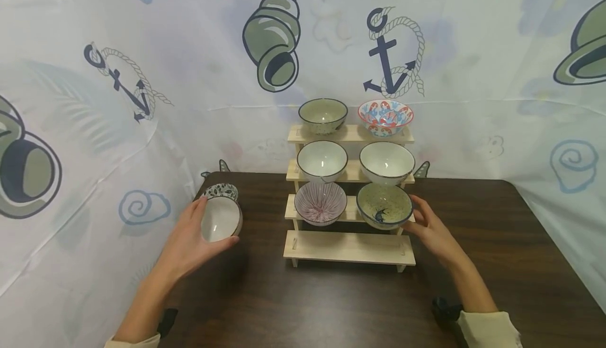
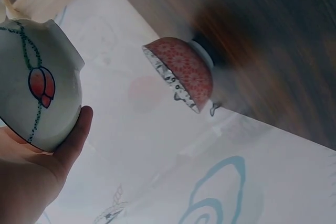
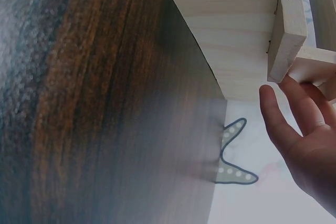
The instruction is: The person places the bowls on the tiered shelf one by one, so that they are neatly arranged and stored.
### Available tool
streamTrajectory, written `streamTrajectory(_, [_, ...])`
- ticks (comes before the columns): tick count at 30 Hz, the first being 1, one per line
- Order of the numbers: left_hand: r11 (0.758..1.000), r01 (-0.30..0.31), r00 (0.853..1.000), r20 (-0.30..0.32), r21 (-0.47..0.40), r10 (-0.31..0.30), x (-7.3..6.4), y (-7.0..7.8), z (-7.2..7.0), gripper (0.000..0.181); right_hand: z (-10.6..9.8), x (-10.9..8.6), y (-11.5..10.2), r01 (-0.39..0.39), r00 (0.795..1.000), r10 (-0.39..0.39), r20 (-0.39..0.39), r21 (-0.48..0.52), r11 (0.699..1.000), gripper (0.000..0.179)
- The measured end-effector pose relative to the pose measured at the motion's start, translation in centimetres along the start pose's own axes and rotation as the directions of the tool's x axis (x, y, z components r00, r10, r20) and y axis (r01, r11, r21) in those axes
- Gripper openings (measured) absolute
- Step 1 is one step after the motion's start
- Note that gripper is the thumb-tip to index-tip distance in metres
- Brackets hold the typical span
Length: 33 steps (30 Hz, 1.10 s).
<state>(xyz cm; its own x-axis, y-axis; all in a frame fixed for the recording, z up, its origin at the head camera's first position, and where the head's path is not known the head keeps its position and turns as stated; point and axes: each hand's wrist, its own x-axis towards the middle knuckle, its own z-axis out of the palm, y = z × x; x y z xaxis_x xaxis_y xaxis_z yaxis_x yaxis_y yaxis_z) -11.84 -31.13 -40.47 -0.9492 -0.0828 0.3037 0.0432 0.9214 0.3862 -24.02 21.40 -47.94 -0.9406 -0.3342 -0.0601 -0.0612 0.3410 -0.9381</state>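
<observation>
My left hand (image 1: 189, 240) grips a white bowl (image 1: 220, 218) over the table's left side, fingers and thumb around it. In the left wrist view this bowl (image 2: 44, 85) shows a red tulip on its outside. Behind it sits a bowl (image 2: 181, 69), red flowered outside and black-and-white patterned inside. At the stand's right end, my right hand (image 1: 433, 232) holds the right side of a green speckled bowl (image 1: 384, 206), which rests on the second tier from the bottom. In the right wrist view its fingers (image 3: 299, 103) lie by the stand's end; the bowl is hidden there.
A stepped wooden stand (image 1: 350, 247) rises in tiers on the dark table (image 1: 312, 306). It bears a purple-striped bowl (image 1: 320, 204), two white bowls (image 1: 322, 160), a plain green bowl (image 1: 323, 116) and a red-and-blue bowl (image 1: 385, 119). A printed cloth (image 1: 189, 38) hangs behind and at the sides.
</observation>
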Motion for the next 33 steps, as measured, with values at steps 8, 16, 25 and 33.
streamTrajectory(8, [0.999,-0.043,0.999,-0.004,-0.014,0.043,-0.3,1.4,-0.3,0.118,-0.1,0.1,-0.2,-0.003,1.000,0.003,0.001,0.005,1.000,0.089])
streamTrajectory(16, [0.996,-0.086,0.996,0.022,-0.032,0.087,-0.4,2.4,-0.4,0.116,0.0,0.0,-0.4,0.001,1.000,-0.001,0.008,0.011,1.000,0.088])
streamTrajectory(25, [0.988,-0.152,0.987,0.043,-0.023,0.153,-0.1,3.3,-0.3,0.115,0.0,0.0,-0.3,-0.001,1.000,0.001,0.003,-0.002,1.000,0.089])
streamTrajectory(33, [0.980,-0.195,0.979,0.053,-0.031,0.197,0.1,3.9,0.2,0.118,0.0,0.1,-0.1,-0.008,1.000,0.008,-0.004,-0.008,1.000,0.090])
